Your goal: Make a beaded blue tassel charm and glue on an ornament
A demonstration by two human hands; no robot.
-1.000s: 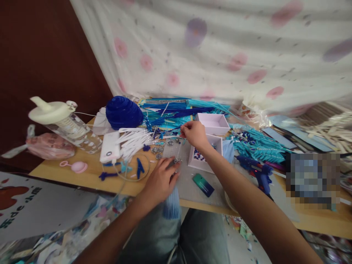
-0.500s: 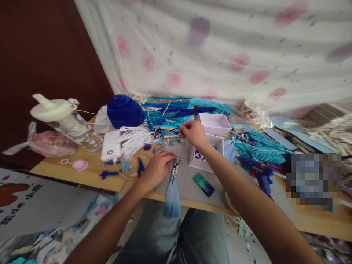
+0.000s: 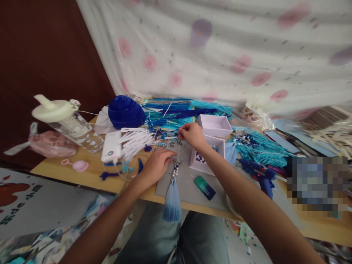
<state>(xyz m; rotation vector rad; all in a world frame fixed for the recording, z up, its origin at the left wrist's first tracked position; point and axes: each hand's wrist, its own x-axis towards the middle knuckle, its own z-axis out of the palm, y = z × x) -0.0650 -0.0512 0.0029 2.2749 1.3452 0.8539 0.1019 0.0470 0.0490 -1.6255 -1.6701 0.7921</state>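
On the grey mat lies a light blue tassel [image 3: 172,201], its fringe hanging over the table's front edge. Pearl and dark blue beads [image 3: 175,172] lead up from it to a silvery metal piece [image 3: 179,162]. My left hand [image 3: 157,165] rests just left of that piece, fingers stretched out, fingertips beside its upper end. Farther back, my right hand [image 3: 191,135] is closed in a pinch over the mat's far edge. A faint thin line runs below its fingertips; what they hold is too small to make out. Silver filigree pieces [image 3: 172,143] lie between the hands.
White boxes [image 3: 215,125] stand beside my right forearm, the nearer one [image 3: 206,167] holding beads. A green-blue card [image 3: 205,187] lies on the mat. To the right is a blue glue gun [image 3: 258,174]; left are a power bank [image 3: 111,146], white strips [image 3: 134,141] and a tumbler [image 3: 74,124].
My left fingertips have shifted slightly up and away from the silvery piece above the beads. My right hand stays pinched in nearly the same spot. The view has shifted a little.
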